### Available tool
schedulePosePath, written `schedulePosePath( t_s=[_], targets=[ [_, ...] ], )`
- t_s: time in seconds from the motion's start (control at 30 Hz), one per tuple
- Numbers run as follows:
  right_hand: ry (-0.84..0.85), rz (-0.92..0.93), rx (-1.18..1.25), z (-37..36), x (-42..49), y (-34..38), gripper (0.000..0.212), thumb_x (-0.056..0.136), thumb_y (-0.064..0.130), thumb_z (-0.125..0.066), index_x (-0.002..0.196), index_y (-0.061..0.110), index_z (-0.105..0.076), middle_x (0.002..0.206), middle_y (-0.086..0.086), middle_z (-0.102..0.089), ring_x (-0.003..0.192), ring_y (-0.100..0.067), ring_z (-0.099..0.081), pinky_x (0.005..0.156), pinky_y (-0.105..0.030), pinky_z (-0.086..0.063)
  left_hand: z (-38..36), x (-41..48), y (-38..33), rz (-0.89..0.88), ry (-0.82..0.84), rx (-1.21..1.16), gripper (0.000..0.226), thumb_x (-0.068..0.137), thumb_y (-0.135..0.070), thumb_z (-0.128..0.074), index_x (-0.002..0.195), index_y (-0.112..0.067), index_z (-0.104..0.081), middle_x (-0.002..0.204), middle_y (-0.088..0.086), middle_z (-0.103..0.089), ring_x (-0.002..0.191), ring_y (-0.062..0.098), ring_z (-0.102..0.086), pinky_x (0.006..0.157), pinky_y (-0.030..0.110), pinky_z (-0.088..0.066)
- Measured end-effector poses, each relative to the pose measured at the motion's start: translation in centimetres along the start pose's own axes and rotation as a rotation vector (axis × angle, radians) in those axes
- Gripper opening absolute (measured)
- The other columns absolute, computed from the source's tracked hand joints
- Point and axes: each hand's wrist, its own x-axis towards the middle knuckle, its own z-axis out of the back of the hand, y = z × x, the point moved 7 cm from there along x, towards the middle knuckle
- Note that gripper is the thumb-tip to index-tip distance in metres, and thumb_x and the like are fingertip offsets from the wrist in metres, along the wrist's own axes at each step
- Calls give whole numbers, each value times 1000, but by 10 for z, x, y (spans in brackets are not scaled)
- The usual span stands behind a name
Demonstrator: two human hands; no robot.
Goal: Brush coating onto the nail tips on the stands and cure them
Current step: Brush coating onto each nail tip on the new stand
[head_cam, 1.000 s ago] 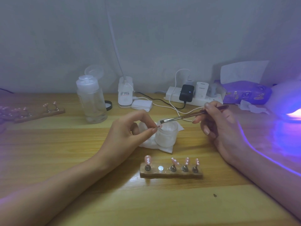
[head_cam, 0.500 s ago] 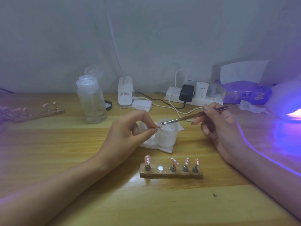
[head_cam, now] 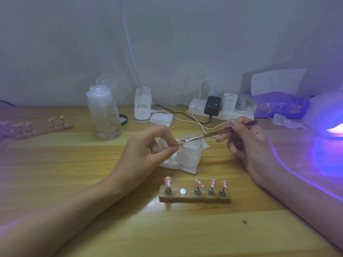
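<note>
Midair, left hand with nail tip, right hand with brush against it

A home nail desk — wooden table, power strip, glowing curing lamp.

Dim, soft overall; violet glow from the curing lamp at right washes the table; wide-angle bending at edges, slight blur throughout

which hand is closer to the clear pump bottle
Left. The left hand sits just right of and in front of the clear pump bottle, pinching a nail tip; the right hand, holding the brush, is farther right, past the white jar.
</note>
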Motion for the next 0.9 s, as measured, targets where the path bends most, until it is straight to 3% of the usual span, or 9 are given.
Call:
schedulePosePath(
  t_s=[0.5,0.8,0.9],
  targets=[
    [47,34,14,-1,1,0,22,88,40,-59,77,21,-57,72,-10,-73,37,-10,-43,35,-15,-29,0,0,1,-17,-16,14,20,86,-16,-76,78,-30,-65,93,-12,-68,51,5,-41,59,11,-39],
    [36,21,4,-1,0,0,21,91,36,-57,76,21,-56,71,-9,-72,36,-10,-42,35,-14,-27,1,0,0,-18,-18,15,20,86,-16,-76,78,-31,-65,93,-12,-68,51,5,-42,57,10,-37],
    [-15,6,-10,4,1,-2,23,98,27,-53,78,17,-54,68,-9,-72,36,-9,-41,34,-13,-27,1,0,0,-14,-16,12,20,87,-16,-75,78,-31,-66,94,-10,-69,51,5,-41,56,11,-38]
  ],
)
